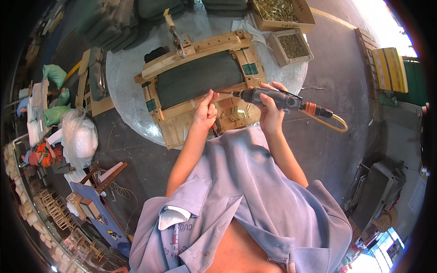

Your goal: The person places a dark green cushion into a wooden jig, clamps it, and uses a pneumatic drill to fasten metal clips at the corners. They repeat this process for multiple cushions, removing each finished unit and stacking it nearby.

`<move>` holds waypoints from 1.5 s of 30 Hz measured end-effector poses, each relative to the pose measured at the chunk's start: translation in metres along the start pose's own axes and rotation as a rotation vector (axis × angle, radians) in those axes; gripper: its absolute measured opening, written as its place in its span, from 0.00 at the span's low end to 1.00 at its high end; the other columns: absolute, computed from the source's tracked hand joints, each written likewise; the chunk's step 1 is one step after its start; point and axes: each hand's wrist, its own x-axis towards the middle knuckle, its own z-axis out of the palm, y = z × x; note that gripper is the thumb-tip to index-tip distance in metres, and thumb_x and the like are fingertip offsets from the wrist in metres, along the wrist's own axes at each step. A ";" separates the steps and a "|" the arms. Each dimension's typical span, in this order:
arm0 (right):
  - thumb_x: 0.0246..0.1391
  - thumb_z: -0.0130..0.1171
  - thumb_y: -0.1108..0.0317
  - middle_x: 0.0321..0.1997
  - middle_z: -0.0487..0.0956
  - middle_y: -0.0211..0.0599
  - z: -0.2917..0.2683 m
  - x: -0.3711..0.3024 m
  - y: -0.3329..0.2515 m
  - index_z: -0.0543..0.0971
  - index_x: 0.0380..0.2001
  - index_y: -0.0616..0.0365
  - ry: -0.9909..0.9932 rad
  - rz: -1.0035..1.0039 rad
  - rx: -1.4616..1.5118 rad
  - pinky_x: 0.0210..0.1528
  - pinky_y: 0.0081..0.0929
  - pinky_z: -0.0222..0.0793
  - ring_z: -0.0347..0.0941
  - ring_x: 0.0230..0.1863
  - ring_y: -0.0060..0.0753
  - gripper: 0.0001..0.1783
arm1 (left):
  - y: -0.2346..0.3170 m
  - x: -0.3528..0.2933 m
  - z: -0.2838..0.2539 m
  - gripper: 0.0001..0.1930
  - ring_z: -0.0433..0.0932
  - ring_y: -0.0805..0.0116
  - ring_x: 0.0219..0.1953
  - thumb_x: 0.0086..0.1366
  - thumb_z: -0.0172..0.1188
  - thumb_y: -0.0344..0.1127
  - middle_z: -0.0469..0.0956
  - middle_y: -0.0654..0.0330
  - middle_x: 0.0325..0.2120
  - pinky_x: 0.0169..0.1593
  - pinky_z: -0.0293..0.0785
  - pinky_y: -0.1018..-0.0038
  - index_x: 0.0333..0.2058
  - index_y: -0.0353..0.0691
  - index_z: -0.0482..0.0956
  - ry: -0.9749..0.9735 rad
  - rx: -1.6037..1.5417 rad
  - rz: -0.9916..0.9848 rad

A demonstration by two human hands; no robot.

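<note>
My right hand (271, 111) is wrapped round a dark air screwdriver (284, 99) held level, a yellow hose (334, 126) trailing from its back end. The tool's thin bit points left toward my left hand (207, 110), whose thumb and forefinger are pinched near its tip. Whatever they hold is too small to make out. Beneath the hands lies a wooden frame (152, 98) around a dark green padded panel (200, 75). Several brass-coloured pieces (234, 113) lie on its near board. A toggle clamp (176, 42) stands on the far rail.
The frame rests on a round, plastic-wrapped table (123, 91). At its far right are a cardboard box (307, 17) of brass-coloured parts and a tray (276, 47) of small screws. Dark green cushions (109, 22) are stacked beyond. Plastic-wrapped bundles (79, 136) sit at left.
</note>
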 end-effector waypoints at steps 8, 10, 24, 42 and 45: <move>0.59 0.66 0.80 0.60 0.81 0.49 0.004 0.001 -0.006 0.63 0.67 0.55 0.016 0.021 0.080 0.59 0.48 0.87 0.83 0.60 0.57 0.35 | 0.000 0.006 0.006 0.10 0.61 0.83 0.12 0.72 0.73 0.44 0.90 0.62 0.39 0.16 0.50 0.80 0.39 0.47 0.84 0.065 -0.009 0.006; 0.59 0.66 0.80 0.60 0.81 0.49 0.002 0.003 -0.005 0.63 0.66 0.55 0.015 0.020 0.075 0.59 0.49 0.87 0.83 0.60 0.57 0.35 | 0.000 0.006 0.012 0.11 0.62 0.83 0.12 0.72 0.73 0.45 0.89 0.62 0.38 0.16 0.50 0.80 0.39 0.46 0.83 0.101 0.015 0.006; 0.60 0.64 0.79 0.60 0.81 0.47 0.005 0.039 -0.005 0.63 0.67 0.55 -0.043 -0.011 -0.024 0.66 0.51 0.81 0.83 0.61 0.57 0.35 | 0.015 0.015 0.032 0.13 0.61 0.83 0.10 0.73 0.73 0.45 0.86 0.64 0.30 0.16 0.50 0.81 0.38 0.42 0.85 -0.013 0.188 -0.021; 0.52 0.73 0.80 0.50 0.86 0.44 0.035 0.147 0.007 0.74 0.58 0.60 -0.120 -0.376 -0.599 0.60 0.33 0.78 0.83 0.52 0.32 0.30 | 0.061 0.050 0.015 0.17 0.60 0.84 0.12 0.69 0.76 0.48 0.72 0.69 0.16 0.15 0.50 0.80 0.35 0.37 0.87 0.276 0.608 0.285; 0.52 0.73 0.80 0.50 0.86 0.44 0.036 0.151 0.008 0.74 0.57 0.60 -0.126 -0.352 -0.591 0.60 0.32 0.78 0.83 0.52 0.32 0.30 | 0.058 0.051 0.016 0.17 0.61 0.84 0.12 0.68 0.76 0.48 0.72 0.69 0.15 0.15 0.50 0.80 0.34 0.37 0.87 0.289 0.606 0.312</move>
